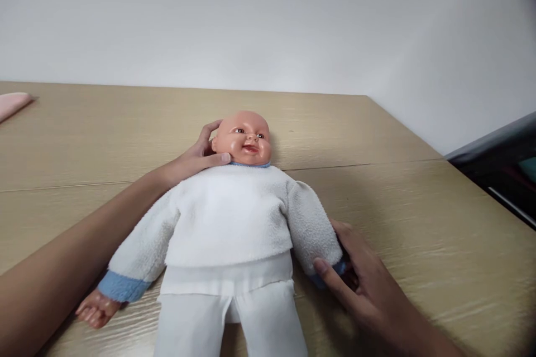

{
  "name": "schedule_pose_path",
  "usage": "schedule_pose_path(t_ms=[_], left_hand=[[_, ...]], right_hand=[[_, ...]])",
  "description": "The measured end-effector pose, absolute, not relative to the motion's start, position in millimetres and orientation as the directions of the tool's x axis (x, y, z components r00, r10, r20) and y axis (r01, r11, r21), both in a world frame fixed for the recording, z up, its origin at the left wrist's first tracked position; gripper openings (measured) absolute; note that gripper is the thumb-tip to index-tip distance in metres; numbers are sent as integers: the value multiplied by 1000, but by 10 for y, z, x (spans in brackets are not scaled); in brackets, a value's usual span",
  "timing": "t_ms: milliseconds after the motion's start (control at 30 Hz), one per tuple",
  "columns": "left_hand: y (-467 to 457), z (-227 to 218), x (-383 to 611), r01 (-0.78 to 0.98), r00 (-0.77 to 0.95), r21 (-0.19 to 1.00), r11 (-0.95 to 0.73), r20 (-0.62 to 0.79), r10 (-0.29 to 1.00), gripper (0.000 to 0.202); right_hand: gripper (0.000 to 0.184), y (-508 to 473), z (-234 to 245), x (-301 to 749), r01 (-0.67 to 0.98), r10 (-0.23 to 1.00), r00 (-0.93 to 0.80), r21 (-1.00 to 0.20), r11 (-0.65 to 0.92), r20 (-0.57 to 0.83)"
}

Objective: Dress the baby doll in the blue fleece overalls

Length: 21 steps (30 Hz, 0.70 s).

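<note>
A baby doll [230, 217] with a bald plastic head lies on its back on the table, feet toward me. It wears a white fleecy top with blue cuffs and collar, and white trousers. My left hand [205, 150] cups the side and back of the doll's head, thumb by its neck; the fingers behind the head are partly hidden. Around the doll's blue cuff at the right, my right hand [355, 279] is closed, its thumb on top. The doll's other arm lies out to the left, its small fist bare below the cuff.
The wooden table [397, 206] has a seam running across it and meets a white wall at the back. At the far left edge a pink object [14, 105] is partly in view. A black-framed item [502, 150] stands beyond the table's right edge.
</note>
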<state>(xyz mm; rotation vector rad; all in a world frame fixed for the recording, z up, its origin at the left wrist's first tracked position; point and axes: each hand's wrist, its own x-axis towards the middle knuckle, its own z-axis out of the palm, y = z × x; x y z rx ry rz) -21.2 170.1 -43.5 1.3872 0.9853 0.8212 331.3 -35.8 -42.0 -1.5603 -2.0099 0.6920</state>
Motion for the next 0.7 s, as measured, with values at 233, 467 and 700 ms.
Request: schedule_pose_path(t_ms=[233, 467, 700], left_hand=[[1715, -466, -218, 100, 400, 995, 30, -68, 914, 131], [1703, -470, -230, 19, 411, 1000, 11, -18, 911, 119], [1763, -602, -318, -73, 395, 997, 35, -4, 919, 113]], right_hand=[[48, -366, -422, 3328, 729, 975, -219, -657, 190, 39], [45, -333, -398, 3307, 716, 972, -230, -669, 199, 43], [46, -318, -450, 3328, 723, 966, -239, -647, 242, 95]])
